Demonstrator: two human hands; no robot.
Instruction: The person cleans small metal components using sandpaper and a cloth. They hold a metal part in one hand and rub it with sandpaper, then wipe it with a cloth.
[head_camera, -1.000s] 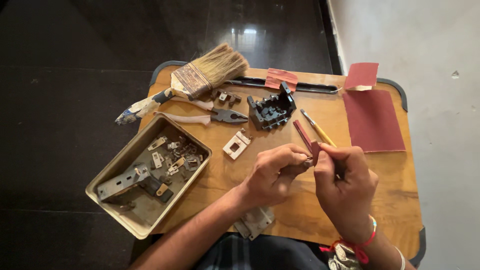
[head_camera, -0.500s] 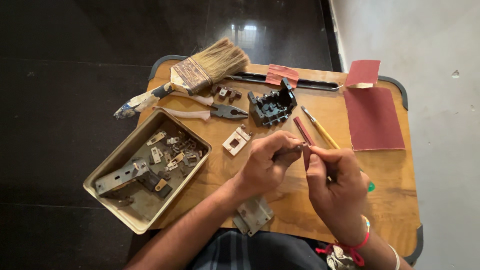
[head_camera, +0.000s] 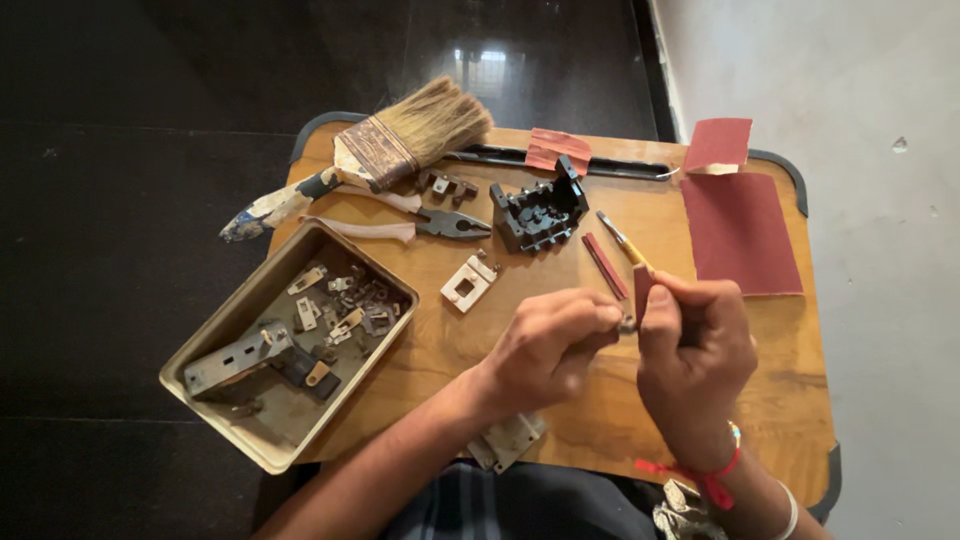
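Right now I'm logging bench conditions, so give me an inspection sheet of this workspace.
Surface: small wooden table with a dark rim, crowded at the far side.
Job's things: left hand pinches a small metal part; right hand presses a folded strip of red sandpaper against it.
Clutter: metal tray of small fittings, paintbrush, pliers, black plastic block, white switch piece, sandpaper sheet, screwdriver.
Grippers: both hands closed on their items.
Cables: nothing seen.
Surroundings: dark glossy floor, pale wall at right.
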